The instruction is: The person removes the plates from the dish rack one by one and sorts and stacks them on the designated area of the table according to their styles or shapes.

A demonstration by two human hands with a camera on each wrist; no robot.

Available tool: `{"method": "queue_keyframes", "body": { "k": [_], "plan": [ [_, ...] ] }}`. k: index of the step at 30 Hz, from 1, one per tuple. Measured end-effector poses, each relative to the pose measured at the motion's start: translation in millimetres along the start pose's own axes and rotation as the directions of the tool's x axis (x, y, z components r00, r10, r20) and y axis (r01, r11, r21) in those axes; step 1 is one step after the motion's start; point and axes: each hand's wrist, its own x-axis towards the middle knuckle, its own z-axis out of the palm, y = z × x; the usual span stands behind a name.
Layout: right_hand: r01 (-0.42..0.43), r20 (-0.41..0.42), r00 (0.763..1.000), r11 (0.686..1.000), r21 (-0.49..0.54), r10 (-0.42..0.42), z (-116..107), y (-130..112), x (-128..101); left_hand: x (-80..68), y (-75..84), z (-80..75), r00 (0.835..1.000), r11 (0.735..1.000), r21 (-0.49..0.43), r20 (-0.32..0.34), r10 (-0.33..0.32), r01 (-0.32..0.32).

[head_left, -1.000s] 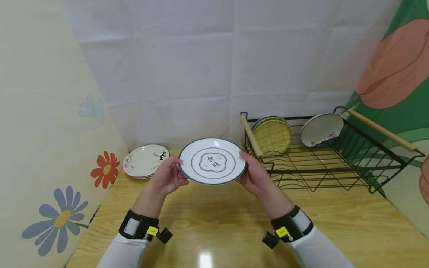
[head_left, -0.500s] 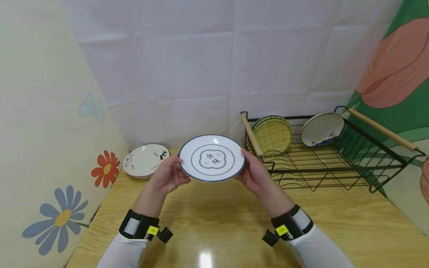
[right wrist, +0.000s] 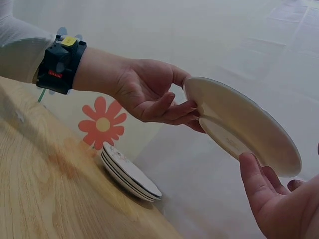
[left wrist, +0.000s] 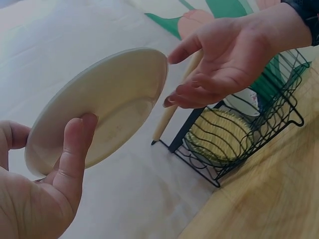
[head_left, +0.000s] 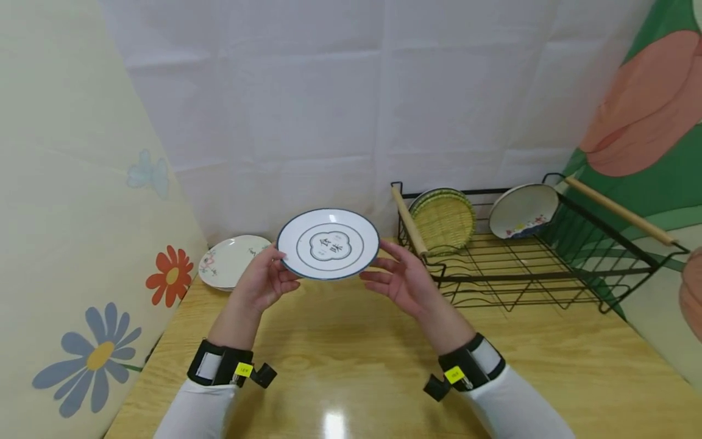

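Observation:
A white plate (head_left: 328,244) with a dark blue rim and a flower-shaped mark in its middle hangs above the table, tilted toward me. My left hand (head_left: 269,277) pinches its left edge, thumb on top and fingers underneath (left wrist: 75,149). My right hand (head_left: 392,274) hovers just right of the plate with fingers spread and relaxed, a small gap away from the rim. The left wrist view shows that hand (left wrist: 224,55) apart from the pale underside of the plate (left wrist: 99,104). In the right wrist view the plate (right wrist: 244,124) sits above my right thumb (right wrist: 256,181).
A stack of patterned plates (head_left: 233,262) lies at the back left of the wooden table (head_left: 351,360). A black wire dish rack (head_left: 526,268) with wooden handles stands at the right, holding woven bamboo plates (head_left: 444,219) and a white dish (head_left: 521,210).
The plate has risen and shifted left. My right hand has let go of its right edge and opened; my left hand alone keeps hold.

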Motion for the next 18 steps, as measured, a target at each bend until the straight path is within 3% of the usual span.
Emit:
{"method": "queue_keyframes", "body": {
  "k": [9, 18],
  "plan": [
    [-0.029, -0.002, 1.000, 1.000, -0.009, 0.029, 5, 9, 4, 4.0, 14.2, -31.0, 0.996, 0.998, 0.024, -0.072, 0.055, -0.053],
    [-0.043, -0.009, 0.999, 0.999, -0.029, 0.043, 3, 18, 5, -8.5, 26.8, -73.6, 0.971, 0.999, 0.019, -0.238, 0.034, -0.030]
  ]
}}
